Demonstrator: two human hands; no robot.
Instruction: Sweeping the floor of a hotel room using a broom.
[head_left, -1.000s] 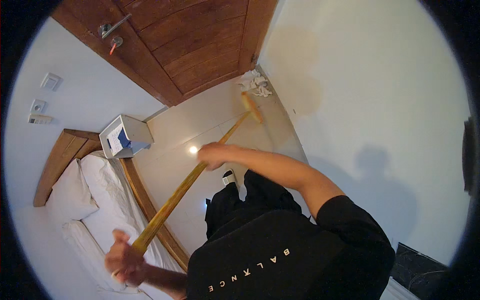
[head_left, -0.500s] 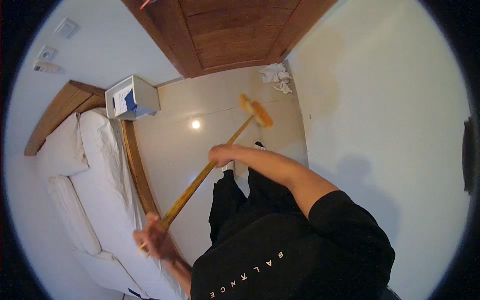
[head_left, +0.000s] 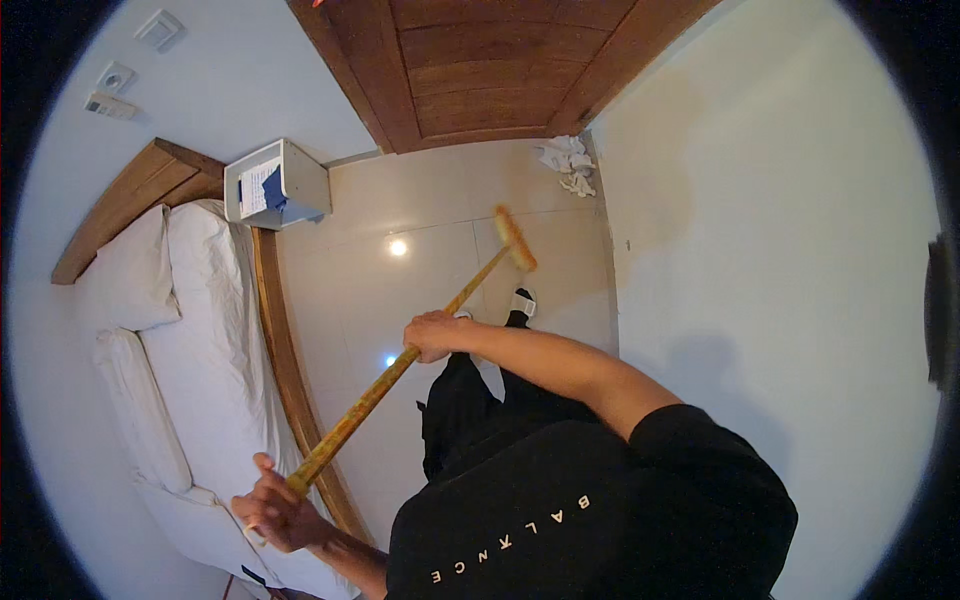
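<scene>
I hold a long-handled broom slanting across my body. Its orange-bristled head rests at floor level, just beyond my feet, slightly blurred. My right hand is wrapped round the middle of the yellowish handle. At the lower left, my left hand grips the handle's upper end, one finger sticking out. The bed's edge lies beneath that hand.
White crumpled paper or cloth lies in the corner by the wooden door. A bed with white bedding and a small white cabinet stand on the left. A bare wall bounds the right side.
The broom head has come a little closer to my feet. Both hands have moved toward the left and back with the handle, and the view has shifted slightly.
</scene>
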